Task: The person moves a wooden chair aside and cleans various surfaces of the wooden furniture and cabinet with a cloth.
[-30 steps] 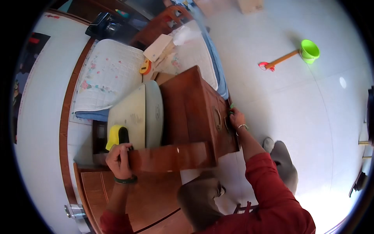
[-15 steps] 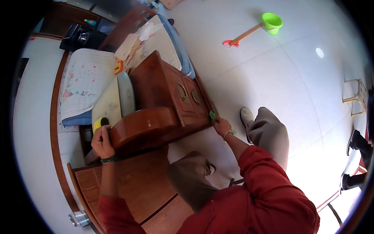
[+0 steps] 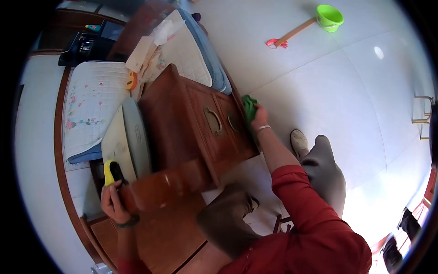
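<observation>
My right hand (image 3: pixel 260 116) is closed on a crumpled green cloth (image 3: pixel 248 106), held at the outer front edge of the dark wooden cabinet (image 3: pixel 196 107). Two drawer fronts with curved metal handles face that side. My left hand (image 3: pixel 114 204) has its fingers curled at the near-left end of a rounded wooden armrest (image 3: pixel 159 185), which is blurred. Just above those fingers is a yellow-and-black object (image 3: pixel 109 172); I cannot tell whether they touch it. Behind it stands a pale grey boxy appliance (image 3: pixel 132 132), leaning against the cabinet.
A quilted floral pad (image 3: pixel 89 100) lies behind, with an orange toy (image 3: pixel 131 81) and cardboard (image 3: pixel 139 55) nearby. On the tiled floor are a green bucket (image 3: pixel 329 19) and a wooden-handled tool (image 3: pixel 294 33). Another person's dark-clothed legs (image 3: pixel 409 223) show at the lower right.
My right hand has moved forward along the cabinet edge, and more green cloth shows. The left hand stays by the armrest's end. The view has shifted, so the furniture sits lower left.
</observation>
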{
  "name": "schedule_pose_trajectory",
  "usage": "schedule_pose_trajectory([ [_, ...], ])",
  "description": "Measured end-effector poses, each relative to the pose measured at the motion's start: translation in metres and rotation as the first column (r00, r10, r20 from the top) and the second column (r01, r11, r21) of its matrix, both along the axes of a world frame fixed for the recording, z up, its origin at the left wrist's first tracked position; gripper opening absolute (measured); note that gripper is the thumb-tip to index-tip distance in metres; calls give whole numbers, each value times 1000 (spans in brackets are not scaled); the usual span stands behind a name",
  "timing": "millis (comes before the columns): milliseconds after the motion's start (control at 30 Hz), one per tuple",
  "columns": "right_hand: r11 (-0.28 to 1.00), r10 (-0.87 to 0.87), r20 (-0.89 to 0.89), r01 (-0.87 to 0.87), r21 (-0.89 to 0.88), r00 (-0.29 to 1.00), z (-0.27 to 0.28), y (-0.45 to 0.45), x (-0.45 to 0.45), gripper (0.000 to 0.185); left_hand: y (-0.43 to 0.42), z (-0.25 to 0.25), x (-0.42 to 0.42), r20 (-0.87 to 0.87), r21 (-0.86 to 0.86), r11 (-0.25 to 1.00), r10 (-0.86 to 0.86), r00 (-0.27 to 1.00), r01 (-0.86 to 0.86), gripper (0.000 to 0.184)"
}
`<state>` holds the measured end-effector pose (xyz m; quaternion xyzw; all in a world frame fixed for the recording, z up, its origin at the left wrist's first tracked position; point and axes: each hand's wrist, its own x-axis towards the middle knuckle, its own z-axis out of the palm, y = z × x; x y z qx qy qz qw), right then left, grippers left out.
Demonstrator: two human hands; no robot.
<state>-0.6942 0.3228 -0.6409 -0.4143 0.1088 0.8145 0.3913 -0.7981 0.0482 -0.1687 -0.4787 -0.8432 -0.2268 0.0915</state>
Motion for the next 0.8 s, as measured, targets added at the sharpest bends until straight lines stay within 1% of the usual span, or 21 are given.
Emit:
schedule_pose_trajectory([
  [33, 998, -67, -90, 68, 6, 994, 7, 13, -16, 21, -1, -1, 0, 0, -7, 1000, 5, 1000, -5, 24],
  [100, 972, -72, -173, 108, 210, 982, 27, 34, -37, 33, -4, -4, -1, 81, 20, 997, 79, 994, -81, 27],
  [133, 976, -67, -167, 100, 195, 984, 20, 42, -48, 33, -7, -2, -2, 85, 4, 996, 88, 992, -89, 27],
  [200, 944, 10, -132, 34, 327, 991, 4, 50, -68, 38, -13, 2, -4, 40, -89, 984, 161, 986, -157, 29],
  [233, 949, 20, -126, 20, 315, 992, -1, 52, -70, 38, -16, 3, -6, 44, -103, 980, 174, 984, -169, 29],
  [267, 890, 158, 40, -160, 427, 987, 1, 57, -65, 38, -20, 5, -8, 48, -111, 980, 172, 984, -165, 29],
  [300, 793, 270, 217, -344, 502, 938, -7, 59, -63, 38, -21, 5, -9, 52, -118, 980, 168, 984, -161, 29],
  [333, 795, 283, 220, -356, 490, 934, -18, 56, -62, 38, -22, 4, -9, 56, -131, 977, 180, 982, -171, 29],
  [367, 567, 245, 506, -546, 617, 827, -38, 51, -62, 38, -23, 5, -9, 66, -132, 975, 189, 980, -179, 29],
  [400, 292, 106, 731, -723, 625, 674, -55, 46, -62, 38, -23, 7, -8, 72, -126, 974, 197, 978, -187, 29],
  [467, 285, 93, 716, -707, 647, 692, -70, 30, -53, 39, -18, 8, -6, 81, -139, 976, 179, 981, -166, 28],
  [533, 271, 65, 704, -691, 670, 708, -76, 16, -35, 41, -18, 6, -7, 40, -130, 983, 139, 989, -133, 29],
  [600, 170, 127, 802, -810, 562, 583, -73, 6, -10, 45, -16, 4, -8, 40, -108, 986, 130, 991, -125, 29],
  [667, 166, 131, 781, -790, 590, 611, -62, -14, 15, 46, -14, 2, -7, 35, -81, 990, 117, 993, -114, 28],
  [733, 220, 129, 827, -830, 513, 546, -50, -37, 33, 46, -9, -2, -6, 52, 0, 998, 60, 997, -60, 27],
  [767, 223, 116, 827, -826, 517, 550, -47, -47, 44, 46, -6, -3, -4, 74, 34, 999, 36, 997, -39, 25],
  [800, 222, 162, 833, -842, 491, 529, -45, -58, 57, 46, -5, -2, -3, 73, 41, 999, 24, 997, -27, 25],
])
